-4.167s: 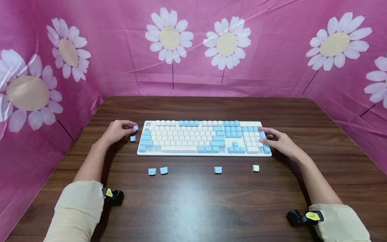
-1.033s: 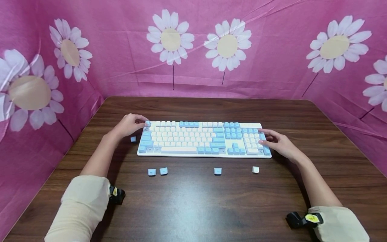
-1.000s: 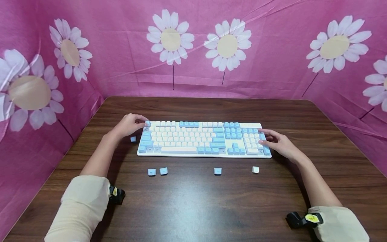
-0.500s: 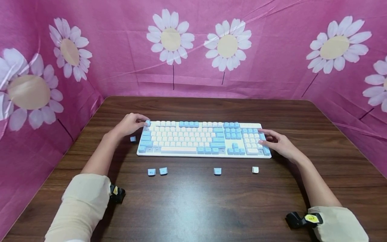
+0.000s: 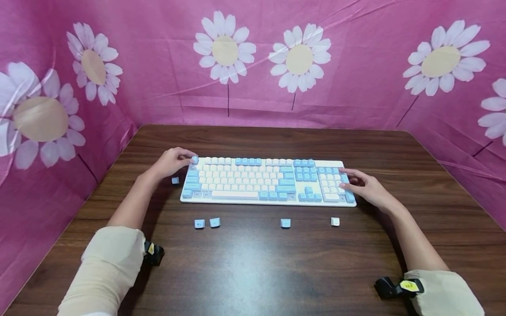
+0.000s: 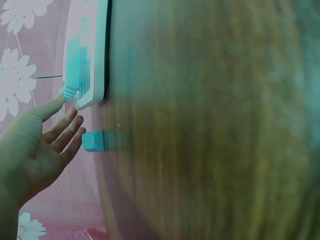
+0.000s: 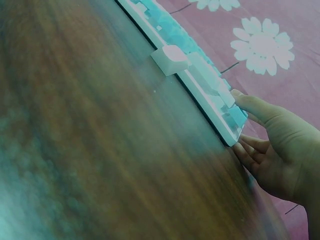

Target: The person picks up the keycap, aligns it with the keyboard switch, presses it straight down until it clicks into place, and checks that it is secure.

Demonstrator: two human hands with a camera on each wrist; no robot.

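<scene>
We see the hands well apart on the white and light-blue rectangular plastic keyboard [image 5: 245, 181], which lies on the brown wood-grain table [image 5: 253, 267]. At its ten-o'clock corner the left hand [image 5: 169, 163] pinches a light-blue square keycap [image 5: 195, 160]; at three o'clock the right hand [image 5: 368, 187] grips the edge. Around it we find a loose light-blue keycap [image 5: 175, 180] at nine, a light-blue pair [image 5: 199, 224] at eight, and a small white keycap [image 5: 335, 222] at four.
</scene>
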